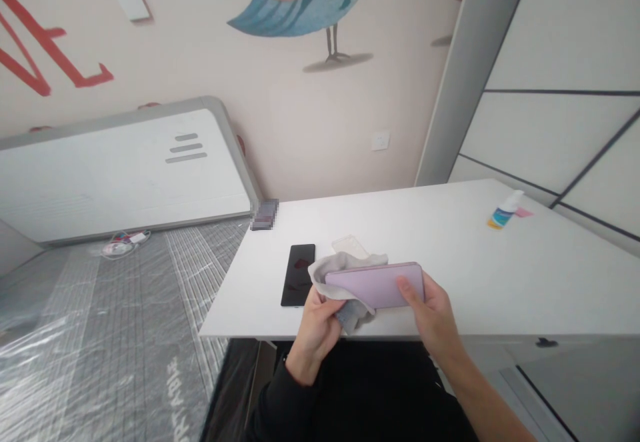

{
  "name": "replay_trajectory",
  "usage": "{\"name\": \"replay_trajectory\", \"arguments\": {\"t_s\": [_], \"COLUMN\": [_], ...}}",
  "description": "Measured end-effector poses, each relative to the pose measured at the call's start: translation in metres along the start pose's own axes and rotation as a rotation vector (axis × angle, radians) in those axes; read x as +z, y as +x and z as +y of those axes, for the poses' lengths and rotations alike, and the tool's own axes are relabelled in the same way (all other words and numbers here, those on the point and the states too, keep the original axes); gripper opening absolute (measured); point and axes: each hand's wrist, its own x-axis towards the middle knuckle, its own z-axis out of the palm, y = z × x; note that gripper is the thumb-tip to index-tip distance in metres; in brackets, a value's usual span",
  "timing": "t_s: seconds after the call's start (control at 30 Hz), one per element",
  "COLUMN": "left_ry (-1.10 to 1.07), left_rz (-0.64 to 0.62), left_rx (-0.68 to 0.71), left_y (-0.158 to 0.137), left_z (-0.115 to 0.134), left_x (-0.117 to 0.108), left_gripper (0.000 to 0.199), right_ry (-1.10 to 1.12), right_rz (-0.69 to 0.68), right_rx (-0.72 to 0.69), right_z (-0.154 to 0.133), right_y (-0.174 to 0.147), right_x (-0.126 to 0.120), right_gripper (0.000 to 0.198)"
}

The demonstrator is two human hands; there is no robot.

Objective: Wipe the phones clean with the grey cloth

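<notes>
Lilac in colour, flat and smooth: a phone (380,287), by its look, pinched at the right end in the right grip (434,303). Thumb on the lilac face, fingers mostly hidden behind. At the other end, left grip (319,325) gathered around a grey cloth (344,261), with folds wrapped about that end of the phone. Cannot see the fingers under the folds. Held up, a little tilted, over the near part of the table (425,229).

Probably light to lift, but stiff, and likely slippery on its face; fragile too, in case of a fall. Best to take hold across the narrow width, by both long edges, without strong squeezing. Cloth, in contrast, soft and limp.

Just behind the cloth, on the table, maybe a clear case (350,246). To the left, lying flat, a black phone (297,279). Farther left, at the far corner, a blurred dark thing (265,215). Well apart on the right, a bottle (503,212) beside a pink slip (524,213).
</notes>
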Motion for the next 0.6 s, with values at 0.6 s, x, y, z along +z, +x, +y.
{"name": "replay_trajectory", "arguments": {"t_s": [0.6], "left_ry": [0.097], "left_rz": [-0.043], "left_rx": [-0.039], "left_y": [-0.001], "left_z": [0.008], "left_x": [0.01], "left_gripper": [0.045], "right_ry": [-0.09], "right_rz": [0.13], "right_rx": [-0.096], "right_z": [-0.009], "right_y": [-0.002], "right_x": [-0.001], "right_gripper": [0.05]}}
